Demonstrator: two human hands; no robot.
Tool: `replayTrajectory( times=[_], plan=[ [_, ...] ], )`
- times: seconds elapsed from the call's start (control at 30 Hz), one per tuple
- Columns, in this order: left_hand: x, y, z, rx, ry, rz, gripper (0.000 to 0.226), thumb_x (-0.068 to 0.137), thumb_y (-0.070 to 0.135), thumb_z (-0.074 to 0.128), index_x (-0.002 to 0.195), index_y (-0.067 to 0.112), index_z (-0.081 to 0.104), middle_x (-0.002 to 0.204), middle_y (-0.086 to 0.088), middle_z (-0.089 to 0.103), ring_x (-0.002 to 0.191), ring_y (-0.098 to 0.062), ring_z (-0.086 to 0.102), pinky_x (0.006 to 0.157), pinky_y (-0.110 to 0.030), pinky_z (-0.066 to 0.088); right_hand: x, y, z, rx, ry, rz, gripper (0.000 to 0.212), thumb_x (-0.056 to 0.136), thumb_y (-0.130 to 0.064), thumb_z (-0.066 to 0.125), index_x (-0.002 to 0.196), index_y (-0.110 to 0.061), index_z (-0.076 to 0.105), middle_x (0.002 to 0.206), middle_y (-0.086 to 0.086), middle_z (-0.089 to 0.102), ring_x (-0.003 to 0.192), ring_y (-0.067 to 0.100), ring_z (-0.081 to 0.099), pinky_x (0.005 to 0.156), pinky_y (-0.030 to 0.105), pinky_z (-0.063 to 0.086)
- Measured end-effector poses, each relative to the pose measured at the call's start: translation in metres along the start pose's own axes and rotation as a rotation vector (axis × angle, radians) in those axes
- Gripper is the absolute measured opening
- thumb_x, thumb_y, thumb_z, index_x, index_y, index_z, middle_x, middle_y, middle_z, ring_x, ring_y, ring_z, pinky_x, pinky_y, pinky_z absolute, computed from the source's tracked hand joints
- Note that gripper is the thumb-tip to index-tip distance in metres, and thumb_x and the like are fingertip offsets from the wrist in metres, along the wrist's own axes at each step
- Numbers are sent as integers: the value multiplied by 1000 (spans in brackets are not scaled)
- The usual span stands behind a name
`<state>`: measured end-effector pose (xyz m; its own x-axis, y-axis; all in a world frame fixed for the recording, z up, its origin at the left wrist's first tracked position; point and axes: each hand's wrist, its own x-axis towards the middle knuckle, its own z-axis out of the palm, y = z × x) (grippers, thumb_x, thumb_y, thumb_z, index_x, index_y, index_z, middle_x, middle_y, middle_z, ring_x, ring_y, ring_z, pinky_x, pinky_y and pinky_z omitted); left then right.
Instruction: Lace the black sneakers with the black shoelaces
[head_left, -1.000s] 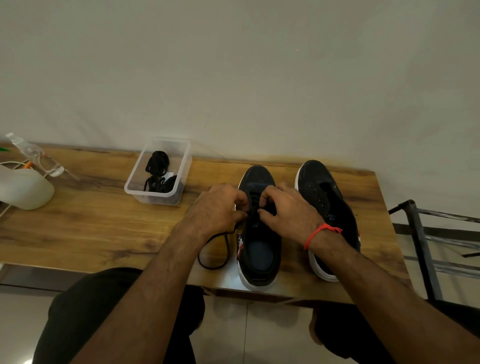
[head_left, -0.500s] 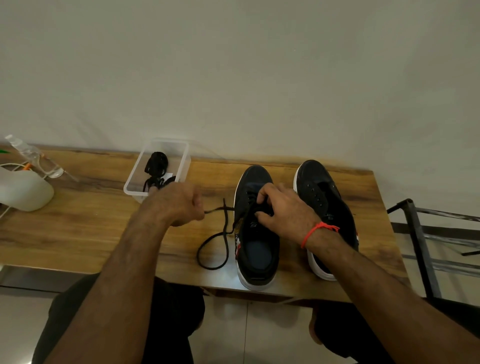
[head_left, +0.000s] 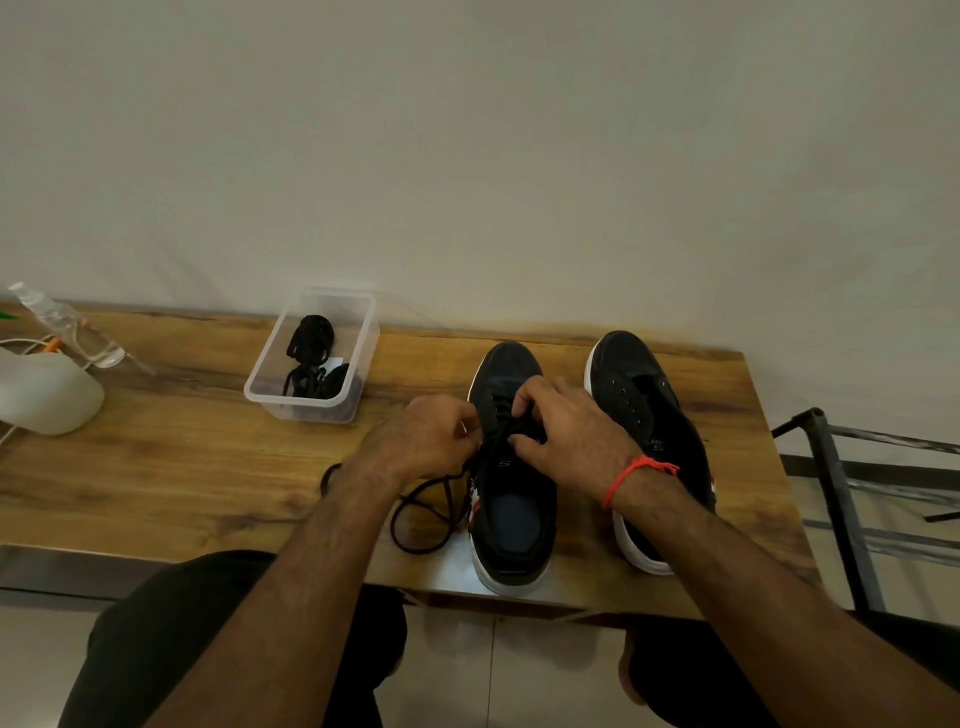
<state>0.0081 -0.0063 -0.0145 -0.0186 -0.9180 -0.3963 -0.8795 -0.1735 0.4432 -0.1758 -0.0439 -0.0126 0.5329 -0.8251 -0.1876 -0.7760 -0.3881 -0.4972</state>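
Shoelace (head_left: 470, 470) between hands (pinched)

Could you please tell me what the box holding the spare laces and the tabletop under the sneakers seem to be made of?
The box looks like clear, slightly frosted plastic: the laces inside show through its walls. The tabletop looks like wood or a wood-look laminate, with brown grain streaks and a low sheen; which of the two cannot be told from here.

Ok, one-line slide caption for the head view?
Both hands, left hand and right hand, thread a black shoelace through the left sneaker on a wooden table.
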Motion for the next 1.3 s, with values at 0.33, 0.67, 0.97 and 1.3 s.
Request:
replayTrajectory(
  times=[0.33, 0.67, 0.97, 1.3],
  plan=[
    [-7, 15, -19, -494, 374, 252, 14, 98, 20, 64, 108, 29, 61, 77, 2, 67, 62, -15, 58, 63, -36, 52, 2, -5, 6, 122, 92, -198, 43, 94, -45, 60, 132, -26, 51, 132, -3, 53, 124, 22, 46, 104, 48, 43],
    [-26, 4, -62, -1144, 598, 175, 7, 97, 17, 68, 102, 18, 73, 80, 6, 67, 55, -6, 48, 56, -29, 47, 1, -14, -16, 873, 298, -8, 11, 98, -15, 62, 94, -13, 72, 82, -4, 73, 80, -1, 68, 72, 12, 50],
    [-22, 8, -51, -976, 553, 115, 17, 96, 24, 69, 111, 18, 75, 97, 3, 78, 58, 3, 52, 51, -17, 42, 1, -10, -16, 686, 346, -45, 49, 94, -15, 66, 139, -29, 50, 128, -11, 57, 114, 2, 54, 96, 22, 50],
    [-14, 7, -39, -742, 468, 90, 10, 91, 27, 76, 101, 26, 76, 88, 3, 75, 75, -1, 65, 63, -27, 55, 6, 0, -26, 589, 579, -31, 24, 101, -25, 58, 83, -19, 71, 67, -8, 68, 65, 6, 63, 69, 15, 50]
  ],
)
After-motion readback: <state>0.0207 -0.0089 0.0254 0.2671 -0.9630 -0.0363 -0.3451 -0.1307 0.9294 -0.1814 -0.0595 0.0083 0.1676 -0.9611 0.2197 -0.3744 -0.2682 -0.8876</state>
